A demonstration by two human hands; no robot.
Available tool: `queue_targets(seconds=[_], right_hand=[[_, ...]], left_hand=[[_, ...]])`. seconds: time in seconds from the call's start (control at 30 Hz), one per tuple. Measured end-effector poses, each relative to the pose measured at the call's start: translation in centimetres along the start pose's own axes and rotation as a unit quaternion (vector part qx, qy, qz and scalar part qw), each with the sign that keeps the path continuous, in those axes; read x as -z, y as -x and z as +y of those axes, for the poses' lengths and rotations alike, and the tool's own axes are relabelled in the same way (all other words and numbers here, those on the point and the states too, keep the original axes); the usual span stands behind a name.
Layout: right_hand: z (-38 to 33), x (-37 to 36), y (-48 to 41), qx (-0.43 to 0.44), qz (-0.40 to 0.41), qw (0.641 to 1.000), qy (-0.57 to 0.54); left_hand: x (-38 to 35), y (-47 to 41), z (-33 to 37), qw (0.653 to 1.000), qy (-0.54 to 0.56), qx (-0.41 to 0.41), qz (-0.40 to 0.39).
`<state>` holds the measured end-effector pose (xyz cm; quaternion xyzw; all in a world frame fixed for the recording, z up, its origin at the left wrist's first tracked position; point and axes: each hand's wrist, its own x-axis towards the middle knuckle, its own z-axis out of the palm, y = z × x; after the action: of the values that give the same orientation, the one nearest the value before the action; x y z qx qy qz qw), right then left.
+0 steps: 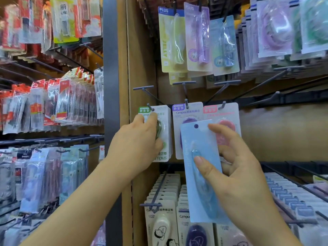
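Note:
My right hand (236, 167) holds a light blue blister pack (200, 183) with a blue pen-shaped item inside, thumb on its front and fingers behind, in front of the display. My left hand (136, 142) grips the green-labelled pack (166, 128) that hangs at the front of a stack on a hook (150, 107). Beside it hang a purple-labelled pack (186, 110) and a pink-labelled pack (225, 112), both partly hidden by the blue pack and my right hand.
Above hang yellow, purple and blue packs (197, 36). Several bare hooks (143, 88) jut out below them. White packs (163, 221) fill the row underneath. A grey post (111, 68) divides off the left rack of red and pastel packs (53, 103).

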<state>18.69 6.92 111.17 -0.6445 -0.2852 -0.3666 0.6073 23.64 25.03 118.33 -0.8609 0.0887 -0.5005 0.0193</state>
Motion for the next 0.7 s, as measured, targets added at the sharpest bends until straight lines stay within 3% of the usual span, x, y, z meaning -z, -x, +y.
queue_targets(seconds=[0.17, 0.37, 0.47, 0.53, 0.6, 0.63, 0.7], right_hand=[[0.1, 0.9, -0.1, -0.046, 0.04, 0.996, -0.067], [0.3, 2.2, -0.2, -0.075, 0.017, 0.992, -0.096], [0.6, 3.2, -0.1, -0.079, 0.014, 0.991, -0.109], [0.8, 3.8, 0.0, -0.08, 0.018, 0.99, -0.114], [0.6, 4.2, 0.2, -0.083, 0.015, 0.989, -0.124], [0.4, 4.3, 0.3, -0.083, 0.01, 0.988, -0.129], [0.2, 4.5, 0.7, -0.079, -0.011, 0.987, -0.137]], left_hand=[[-2.1, -0.9, 0.3, 0.997, -0.078, -0.009, -0.021], [-3.0, -1.2, 1.1, 0.993, -0.115, 0.004, -0.037], [-1.4, 0.5, 1.8, 0.992, -0.118, 0.0, 0.051], [0.1, 2.1, 2.8, 0.989, -0.017, -0.02, 0.148], [1.8, 3.3, 4.7, 0.967, 0.228, -0.014, 0.112], [2.3, 3.8, 5.9, 0.931, 0.364, -0.003, 0.039], [2.6, 4.3, 8.0, 0.824, 0.563, 0.021, -0.07]])
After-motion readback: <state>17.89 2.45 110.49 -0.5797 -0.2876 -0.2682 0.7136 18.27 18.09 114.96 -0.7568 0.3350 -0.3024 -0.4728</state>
